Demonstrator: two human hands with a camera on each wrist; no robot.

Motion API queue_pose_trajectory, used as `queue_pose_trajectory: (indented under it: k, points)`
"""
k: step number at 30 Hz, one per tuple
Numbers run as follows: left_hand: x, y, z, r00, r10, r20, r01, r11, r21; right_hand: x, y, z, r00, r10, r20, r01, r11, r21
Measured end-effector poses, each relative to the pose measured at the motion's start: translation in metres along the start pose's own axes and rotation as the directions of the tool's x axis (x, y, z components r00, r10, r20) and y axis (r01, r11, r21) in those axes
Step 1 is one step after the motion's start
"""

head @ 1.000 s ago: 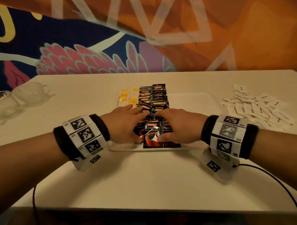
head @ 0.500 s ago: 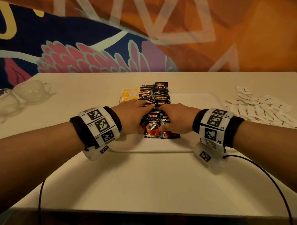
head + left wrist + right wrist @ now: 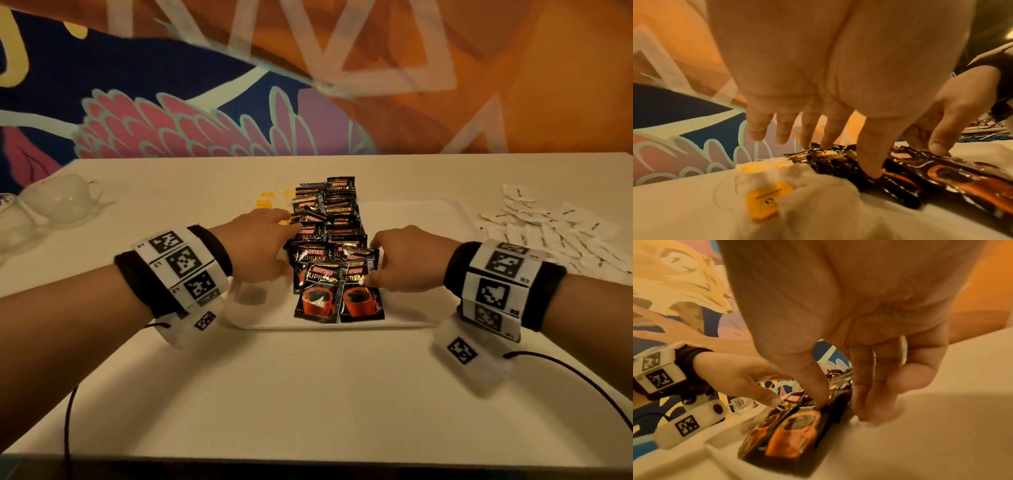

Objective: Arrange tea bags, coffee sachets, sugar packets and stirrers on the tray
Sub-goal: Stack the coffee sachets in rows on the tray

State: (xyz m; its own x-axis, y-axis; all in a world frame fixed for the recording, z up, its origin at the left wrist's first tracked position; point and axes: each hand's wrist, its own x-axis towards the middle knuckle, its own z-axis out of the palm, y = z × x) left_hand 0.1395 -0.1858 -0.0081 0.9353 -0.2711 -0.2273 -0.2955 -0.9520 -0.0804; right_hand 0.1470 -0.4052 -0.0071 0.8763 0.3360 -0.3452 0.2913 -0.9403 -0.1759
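Black-and-red coffee sachets [image 3: 329,240] lie overlapped in two rows down the middle of the white tray [image 3: 414,219]. My left hand [image 3: 275,236] lies along the rows' left side with fingers stretched out; its thumb [image 3: 869,164] presses on a sachet [image 3: 941,178]. My right hand [image 3: 378,262] stands at the rows' right edge, thumb [image 3: 816,395] on a sachet [image 3: 797,431] and fingertips down on the tray [image 3: 920,443] beside it. Tea bags [image 3: 269,200] with yellow tags [image 3: 764,199] lie left of the sachets, partly hidden by my left hand.
A loose heap of white sugar packets [image 3: 548,233] lies on the table right of the tray. Clear glass cups [image 3: 58,202] stand at the far left. A painted wall runs along the table's back edge. Cables trail from both wrists.
Both hands have come off the nearest sachets and spread apart to the sides of the rows. The left hand has reached farther back. The two front sachets now show.
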Motion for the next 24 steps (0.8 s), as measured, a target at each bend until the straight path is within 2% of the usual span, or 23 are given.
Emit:
queue_pose_trajectory:
  k: [5, 9, 17, 24]
  points:
    - [-0.003, 0.006, 0.004, 0.986, 0.086, -0.145, -0.097, 0.993, -0.074, 0.001, -0.004, 0.005, 1.000, -0.010, -0.027, 0.013, 0.994, 0.108]
    - [-0.005, 0.010, 0.008, 0.982, 0.112, -0.150, -0.123, 0.990, -0.064, 0.003, -0.001, 0.008, 0.998, -0.004, -0.056, 0.015, 0.982, 0.190]
    - [0.019, -0.009, -0.008, 0.977, 0.037, -0.211, -0.064, 0.990, -0.127, 0.014, 0.011, 0.002, 0.994, 0.015, -0.107, 0.013, 0.968, 0.252]
    - [0.060, -0.002, -0.019, 0.980, 0.078, -0.184, -0.090, 0.994, -0.058, 0.026, 0.003, -0.011, 0.984, -0.063, -0.166, 0.095, 0.976, 0.194]
